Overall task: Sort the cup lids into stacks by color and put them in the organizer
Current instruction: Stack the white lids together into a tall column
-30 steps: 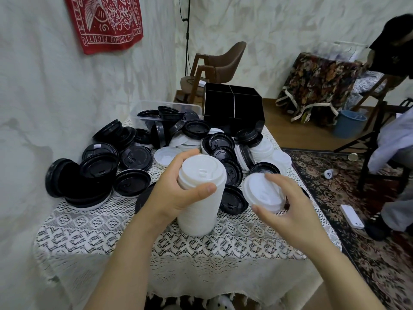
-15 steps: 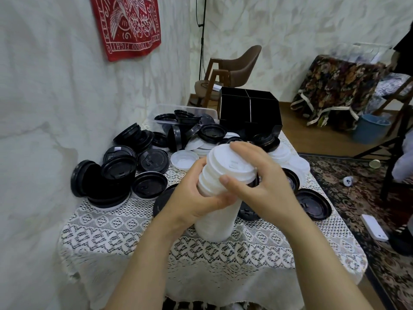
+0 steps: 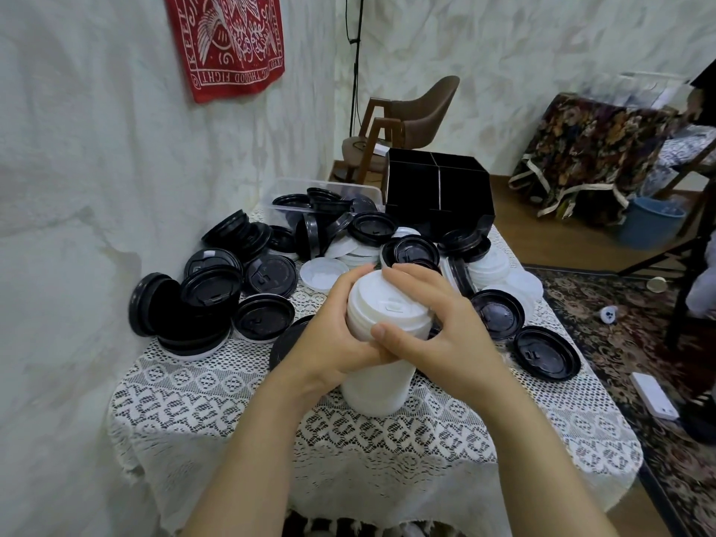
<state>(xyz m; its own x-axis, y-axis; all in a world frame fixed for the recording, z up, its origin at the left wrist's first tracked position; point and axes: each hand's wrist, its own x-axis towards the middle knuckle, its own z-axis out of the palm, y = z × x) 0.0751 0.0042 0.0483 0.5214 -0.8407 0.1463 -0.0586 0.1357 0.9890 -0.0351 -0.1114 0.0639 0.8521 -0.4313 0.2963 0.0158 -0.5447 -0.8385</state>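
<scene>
Loose black lids (image 3: 217,288) crowd the tabletop (image 3: 232,401) left of and behind our stack, with more in a clear bin (image 3: 279,191). Loose white lids (image 3: 492,265) lie between it and the black divided organizer (image 3: 438,195) at the far edge. We see the white lid stack (image 3: 376,389) mid-tabletop on lace, long axis upright and slightly tilted, sip tab facing up. Our left hand (image 3: 333,335) wraps its upper part and our right hand (image 3: 434,323) curls round the top rim. The lids are smooth round plastic.
</scene>
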